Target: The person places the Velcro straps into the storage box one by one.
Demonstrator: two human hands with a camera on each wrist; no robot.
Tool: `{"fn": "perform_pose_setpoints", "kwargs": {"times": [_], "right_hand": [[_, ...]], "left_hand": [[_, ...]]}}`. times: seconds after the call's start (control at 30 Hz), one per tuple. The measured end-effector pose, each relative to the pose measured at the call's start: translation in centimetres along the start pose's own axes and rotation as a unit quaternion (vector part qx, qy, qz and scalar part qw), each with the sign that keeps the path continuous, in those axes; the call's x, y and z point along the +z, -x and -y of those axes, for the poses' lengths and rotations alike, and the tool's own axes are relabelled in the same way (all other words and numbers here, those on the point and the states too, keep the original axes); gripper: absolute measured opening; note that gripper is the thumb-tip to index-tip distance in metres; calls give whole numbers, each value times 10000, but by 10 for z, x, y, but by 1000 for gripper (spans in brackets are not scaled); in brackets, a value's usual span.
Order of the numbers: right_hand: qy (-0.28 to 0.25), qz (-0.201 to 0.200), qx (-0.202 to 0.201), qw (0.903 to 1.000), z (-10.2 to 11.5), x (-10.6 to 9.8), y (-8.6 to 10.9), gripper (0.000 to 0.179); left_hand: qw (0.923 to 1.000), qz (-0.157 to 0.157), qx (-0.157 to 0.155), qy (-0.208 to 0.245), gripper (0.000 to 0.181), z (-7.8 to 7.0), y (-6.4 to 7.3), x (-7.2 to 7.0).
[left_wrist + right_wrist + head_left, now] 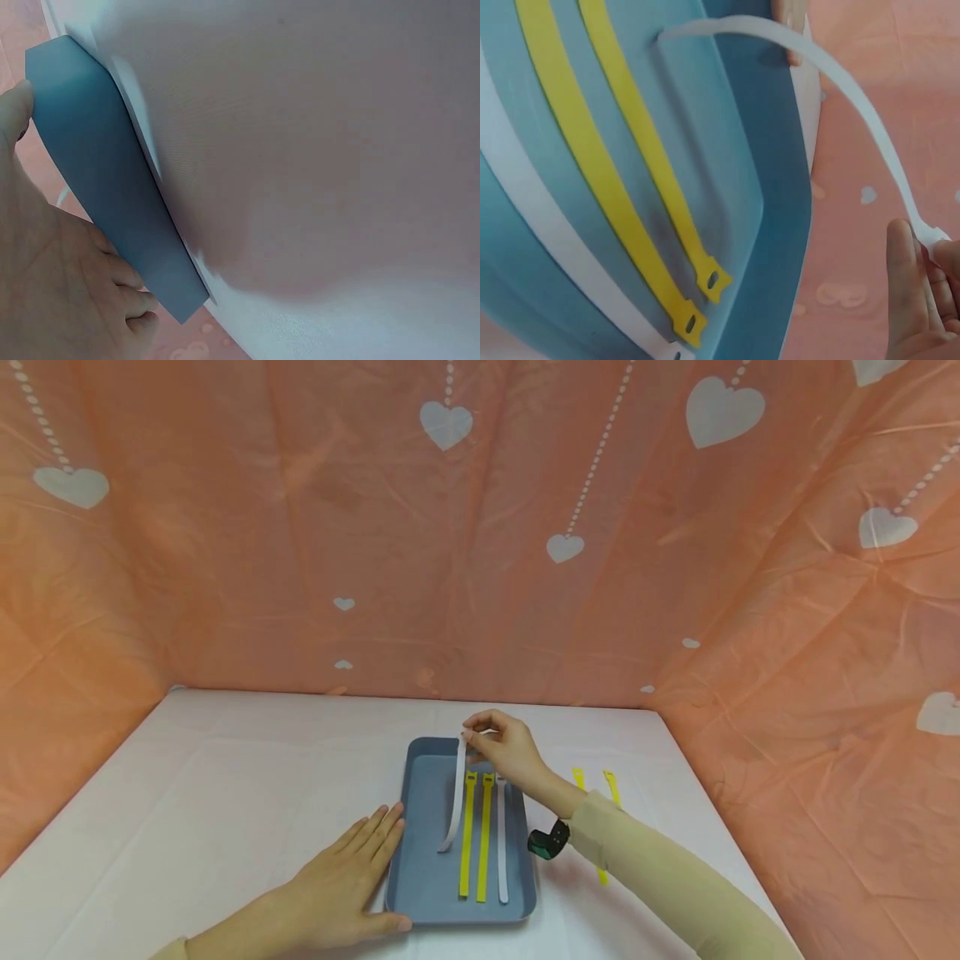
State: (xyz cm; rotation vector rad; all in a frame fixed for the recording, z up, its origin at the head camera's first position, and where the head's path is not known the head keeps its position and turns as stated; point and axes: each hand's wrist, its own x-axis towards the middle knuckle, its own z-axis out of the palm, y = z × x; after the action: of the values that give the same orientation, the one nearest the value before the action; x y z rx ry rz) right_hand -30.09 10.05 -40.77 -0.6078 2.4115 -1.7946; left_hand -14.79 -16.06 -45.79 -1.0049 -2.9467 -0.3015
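Note:
My right hand [510, 753] pinches the slotted head of a white hook-and-loop cable tie [457, 797] above the far end of a blue-grey tray [420, 889]. The strap bows downward, and its tail meets the tray floor in the right wrist view. Beside it in the tray lie two yellow cable ties [467, 839] [641, 142] and another white cable tie [502, 852], side by side, heads at the far end. My left hand [337, 881] rests against the tray's left side with fingers extended, thumb at the near corner; the left wrist view shows it along the outer wall [112, 172].
Right of the tray, yellow cable ties [612, 787] lie on the white tabletop [247, 768], partly hidden by my right forearm. A black band [550, 841] is on the right wrist. Orange cloth [465, 610] with white hearts encloses the table's back and sides.

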Motion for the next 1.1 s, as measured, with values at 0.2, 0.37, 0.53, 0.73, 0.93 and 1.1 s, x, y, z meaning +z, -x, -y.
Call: {"fn": "perform_pose_setpoints", "kwargs": {"times": [0.2, 0.37, 0.53, 0.73, 0.93, 1.1], "right_hand": [[38, -71, 78, 9999, -7, 1, -7, 18], [-51, -136, 143, 9998, -12, 3, -12, 19], [-5, -97, 199, 9998, -17, 5, -18, 24], [366, 41, 239, 9990, -26, 5, -22, 22], [501, 325, 272, 9978, -33, 4, -23, 17], [912, 576, 278, 9938, -36, 3, -24, 16]], "left_hand": [[10000, 26, 41, -42, 114, 0, -1, -1], [10000, 10, 22, -42, 114, 0, -1, 0], [10000, -13, -3, 50, 113, 1, 0, 1], [10000, 20, 7, 18, 114, 1, -1, 1], [10000, 40, 7, 14, 115, 0, -2, 0], [10000, 32, -1, -12, 115, 0, -1, -1]]}}
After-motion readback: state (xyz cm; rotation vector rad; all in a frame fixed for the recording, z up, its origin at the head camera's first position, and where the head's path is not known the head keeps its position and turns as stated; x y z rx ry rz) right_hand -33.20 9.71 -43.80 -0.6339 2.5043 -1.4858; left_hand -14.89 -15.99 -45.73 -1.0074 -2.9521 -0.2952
